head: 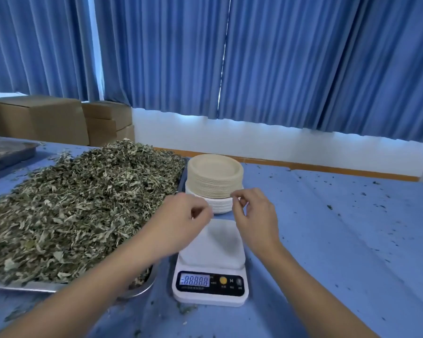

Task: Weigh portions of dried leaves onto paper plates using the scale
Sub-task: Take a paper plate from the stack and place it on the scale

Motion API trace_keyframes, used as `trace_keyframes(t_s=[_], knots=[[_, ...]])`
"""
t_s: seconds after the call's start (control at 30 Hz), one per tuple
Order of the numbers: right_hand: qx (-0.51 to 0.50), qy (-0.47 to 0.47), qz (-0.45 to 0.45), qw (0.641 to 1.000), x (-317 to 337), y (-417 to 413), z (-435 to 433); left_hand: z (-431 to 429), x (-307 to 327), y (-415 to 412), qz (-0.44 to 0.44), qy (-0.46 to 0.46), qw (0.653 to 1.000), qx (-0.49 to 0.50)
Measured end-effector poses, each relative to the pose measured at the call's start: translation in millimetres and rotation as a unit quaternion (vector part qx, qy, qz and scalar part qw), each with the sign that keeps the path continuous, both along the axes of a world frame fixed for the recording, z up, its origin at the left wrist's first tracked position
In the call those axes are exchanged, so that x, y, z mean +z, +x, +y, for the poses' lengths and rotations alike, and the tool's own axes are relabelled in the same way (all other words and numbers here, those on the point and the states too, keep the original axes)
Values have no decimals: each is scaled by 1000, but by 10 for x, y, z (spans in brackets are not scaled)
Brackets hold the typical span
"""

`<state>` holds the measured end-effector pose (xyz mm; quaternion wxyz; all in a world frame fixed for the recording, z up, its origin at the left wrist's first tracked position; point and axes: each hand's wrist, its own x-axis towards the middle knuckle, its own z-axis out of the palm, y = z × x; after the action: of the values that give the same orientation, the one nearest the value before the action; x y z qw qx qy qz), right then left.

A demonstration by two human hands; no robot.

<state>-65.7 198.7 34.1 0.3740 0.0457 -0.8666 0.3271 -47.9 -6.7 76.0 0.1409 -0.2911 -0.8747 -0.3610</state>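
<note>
Loosely curled, left hand (185, 214) just above the far edge of the scale (210, 264); thumb and forefinger of right hand (253, 217) drawn together in a pinch at the rim of the stack of paper plates (215, 172); impossible to tell whether either hand really grips a plate or only nears one. Judged as the opening step: fetching a plate, with nothing yet on the weighing platform and the display (195, 281) lit with every segment, not a settled zero. Next, probably: peeling one plate free without dragging its neighbours, laying it flat on the platform, zeroing. Just left of the scale, dried leaves (83, 203) heaped on the tray (22, 286); crumbs strewn over the desk (327, 240). Hidden behind both hands: the near side of the stack's white lower plates; cut off at the left edge: the tray's end; button labels too small to read.
</note>
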Motion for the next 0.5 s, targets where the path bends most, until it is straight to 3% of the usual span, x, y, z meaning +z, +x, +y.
trace_keyframes(t_s=[0.13, 0.3, 0.4, 0.5], knots=[[-6, 130, 20, 991, 215, -259, 33, -14, 279, -564, 49, -63, 994, 69], [-5, 279, -86, 956, 436, -594, 132, 93, 198, -1052, 103, -261, 954, 104], [0, 296, -149, 943, 518, -755, 178, 137, 196, -1244, 138, -288, 945, 70], [37, 267, -147, 952, 587, -863, 238, 162, 213, -1390, 137, -291, 946, 31]])
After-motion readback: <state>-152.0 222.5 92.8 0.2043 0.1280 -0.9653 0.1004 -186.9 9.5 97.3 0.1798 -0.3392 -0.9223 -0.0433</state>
